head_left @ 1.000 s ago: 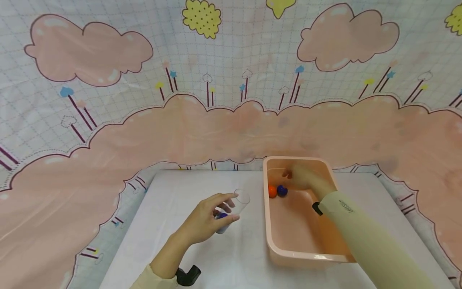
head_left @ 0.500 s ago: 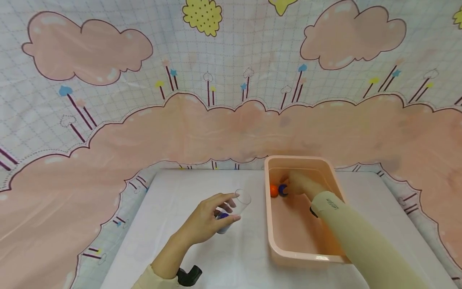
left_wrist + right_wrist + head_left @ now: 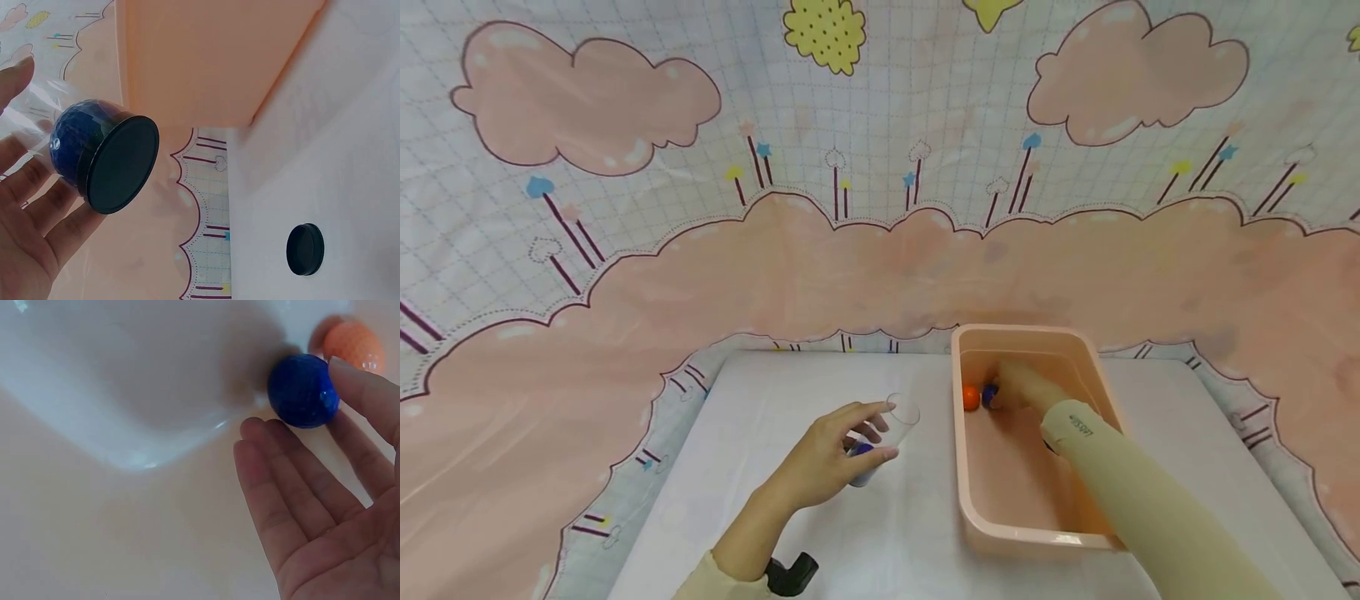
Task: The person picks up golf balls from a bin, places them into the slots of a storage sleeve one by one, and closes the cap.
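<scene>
My left hand (image 3: 842,450) holds a clear tube (image 3: 895,429) tilted above the white table, fingers and thumb around its sides. Inside its lower end sits a blue ball (image 3: 78,134) with a faceted surface, just above the dark cap (image 3: 123,165) that closes that end. My right hand (image 3: 1018,387) reaches down into the peach plastic bin (image 3: 1041,536). There its thumb and index finger pinch a second blue ball (image 3: 301,390), while the other fingers stretch out beside it. An orange dimpled ball (image 3: 354,347) lies close by, against the bin's left side.
A loose dark round cap (image 3: 305,250) lies on the white table (image 3: 760,392). The bin stands on the right half of the table with raised walls all around. Behind the table hangs a patterned cloth (image 3: 865,267).
My right hand has moved down and slightly left inside the bin, from above the blue ball to around it. The left hand keeps holding the tube in place.
</scene>
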Motion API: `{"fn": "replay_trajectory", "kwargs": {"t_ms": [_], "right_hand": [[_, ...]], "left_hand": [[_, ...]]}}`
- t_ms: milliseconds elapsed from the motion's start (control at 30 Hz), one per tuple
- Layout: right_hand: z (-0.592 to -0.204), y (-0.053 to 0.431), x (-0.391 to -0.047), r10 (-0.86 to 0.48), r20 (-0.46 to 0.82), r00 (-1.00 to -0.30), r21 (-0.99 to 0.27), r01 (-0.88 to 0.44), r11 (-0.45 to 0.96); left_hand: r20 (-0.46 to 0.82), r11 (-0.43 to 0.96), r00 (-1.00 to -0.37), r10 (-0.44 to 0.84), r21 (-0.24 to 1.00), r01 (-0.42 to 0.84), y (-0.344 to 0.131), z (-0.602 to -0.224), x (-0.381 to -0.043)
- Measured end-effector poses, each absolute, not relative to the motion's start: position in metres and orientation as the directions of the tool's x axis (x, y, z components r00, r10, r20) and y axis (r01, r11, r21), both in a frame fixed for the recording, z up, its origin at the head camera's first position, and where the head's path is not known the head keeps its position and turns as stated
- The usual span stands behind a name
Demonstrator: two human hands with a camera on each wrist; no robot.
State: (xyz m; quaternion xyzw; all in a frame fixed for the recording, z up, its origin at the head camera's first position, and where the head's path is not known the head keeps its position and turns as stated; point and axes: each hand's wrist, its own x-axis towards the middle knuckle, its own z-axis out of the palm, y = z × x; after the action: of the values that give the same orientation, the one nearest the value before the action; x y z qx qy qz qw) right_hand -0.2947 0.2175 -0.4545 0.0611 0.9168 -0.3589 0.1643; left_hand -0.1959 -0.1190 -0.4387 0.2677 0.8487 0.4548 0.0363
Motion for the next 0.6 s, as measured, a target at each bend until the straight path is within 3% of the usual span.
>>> {"fn": "replay_trajectory", "kwargs": {"t_ms": [200,267,433,500,600], "right_hand": [[-0.468,0.222,-0.295,0.073,-0.358,-0.931,-0.657,0.307,0.688],[-0.465,0.22,-0.286,0.093,-0.353,-0.931,-0.722,0.334,0.606],[-0.457,0.218,-0.275,0.022,-0.359,-0.933,-0.668,0.273,0.693],[-0.464,0.222,-0.288,-0.023,-0.371,-0.928,-0.556,0.202,0.806],[-0.47,0.225,-0.303,-0.052,-0.393,-0.918,-0.503,0.168,0.848]], "left_hand": [[0.184,0.446,-0.854,0.486,0.789,0.424,-0.121,-0.439,-0.194],[0.181,0.447,-0.856,0.485,0.79,0.42,-0.122,-0.44,-0.193],[0.176,0.448,-0.854,0.49,0.79,0.42,-0.122,-0.441,-0.191],[0.177,0.451,-0.854,0.489,0.787,0.421,-0.122,-0.44,-0.191],[0.18,0.453,-0.855,0.487,0.785,0.422,-0.123,-0.437,-0.193]]}}
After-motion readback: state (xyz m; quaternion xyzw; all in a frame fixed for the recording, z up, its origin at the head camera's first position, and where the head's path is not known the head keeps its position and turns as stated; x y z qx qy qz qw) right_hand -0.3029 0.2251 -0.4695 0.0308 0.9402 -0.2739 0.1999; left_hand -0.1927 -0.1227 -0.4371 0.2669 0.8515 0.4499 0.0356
